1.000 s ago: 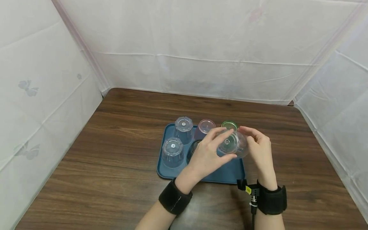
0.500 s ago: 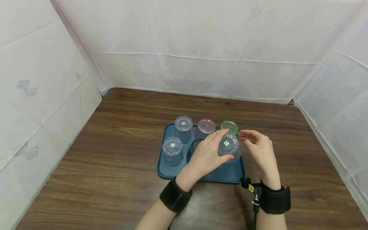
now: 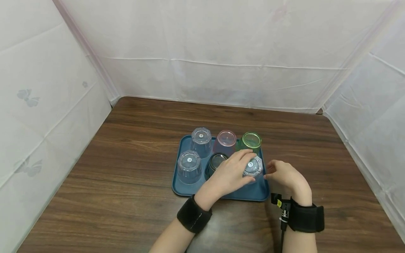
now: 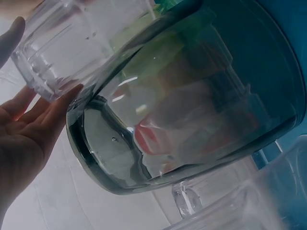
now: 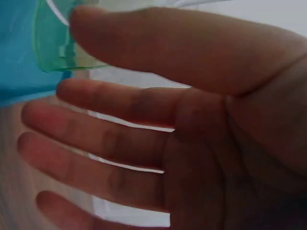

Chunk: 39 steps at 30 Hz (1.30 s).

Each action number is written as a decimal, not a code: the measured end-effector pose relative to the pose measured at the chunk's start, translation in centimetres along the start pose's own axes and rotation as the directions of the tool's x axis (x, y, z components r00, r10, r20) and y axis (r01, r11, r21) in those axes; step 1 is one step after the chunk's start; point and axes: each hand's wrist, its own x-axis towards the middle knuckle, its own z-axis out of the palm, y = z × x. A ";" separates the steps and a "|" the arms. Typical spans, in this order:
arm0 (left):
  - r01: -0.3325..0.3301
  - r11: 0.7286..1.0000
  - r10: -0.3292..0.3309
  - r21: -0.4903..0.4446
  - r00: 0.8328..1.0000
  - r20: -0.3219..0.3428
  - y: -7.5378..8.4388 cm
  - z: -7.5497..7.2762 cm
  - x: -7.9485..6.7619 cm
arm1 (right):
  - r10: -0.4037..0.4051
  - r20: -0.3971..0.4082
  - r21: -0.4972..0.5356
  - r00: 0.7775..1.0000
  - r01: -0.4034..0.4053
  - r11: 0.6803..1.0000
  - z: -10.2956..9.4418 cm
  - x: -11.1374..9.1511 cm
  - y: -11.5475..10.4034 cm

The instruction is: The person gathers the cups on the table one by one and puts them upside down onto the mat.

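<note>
A clear faceted glass (image 3: pixel 254 166) stands upside down at the right front of the blue tray (image 3: pixel 240 196). My left hand (image 3: pixel 229 174) holds it from the left, thumb on the near side and fingers on the far side. In the left wrist view, a dark glass (image 4: pixel 115 143) fills the foreground, and the fingers grip the clear glass (image 4: pixel 72 43) beyond it. Just right of the tray is my right hand (image 3: pixel 288 177). The right wrist view shows its fingers (image 5: pixel 96 143) extended, with nothing in the palm.
Behind the held glass is a green glass (image 3: pixel 252 140), beside a pink one (image 3: pixel 226 138). Two clear glasses (image 3: pixel 201 137) occupy the tray's left side, all upside down. The wooden table (image 3: pixel 142 158) extends around the tray, with white sheeting (image 3: pixel 215 45) behind.
The clear glass has gone from tilted between both hands to upside down at the tray's right front, kept in my left hand. My right hand has let go and moved right and nearer.
</note>
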 end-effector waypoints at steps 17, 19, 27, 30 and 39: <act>0.019 1.000 -0.022 0.018 0.991 0.133 -0.2 0.9 0.0 | 0.113 0.118 0.113 0.987 -0.126 0.985 1.1 1.5 0.6; 0.013 0.999 -0.017 0.034 0.991 0.131 -0.2 1.0 0.0 | 0.123 0.125 0.146 0.985 -0.141 0.979 1.1 1.5 0.6; -0.038 0.991 0.023 0.127 0.993 0.119 -0.3 1.7 0.1 | 0.127 0.132 0.174 0.983 -0.149 0.973 1.2 1.6 0.7; -0.060 0.978 0.039 0.200 0.994 0.105 -0.4 1.8 0.1 | 0.119 0.129 0.163 0.984 -0.140 0.977 1.2 1.6 0.8; -0.072 0.941 0.038 0.331 0.993 0.108 -0.4 2.2 0.0 | 0.120 0.124 0.159 0.985 -0.139 0.977 1.2 1.7 0.9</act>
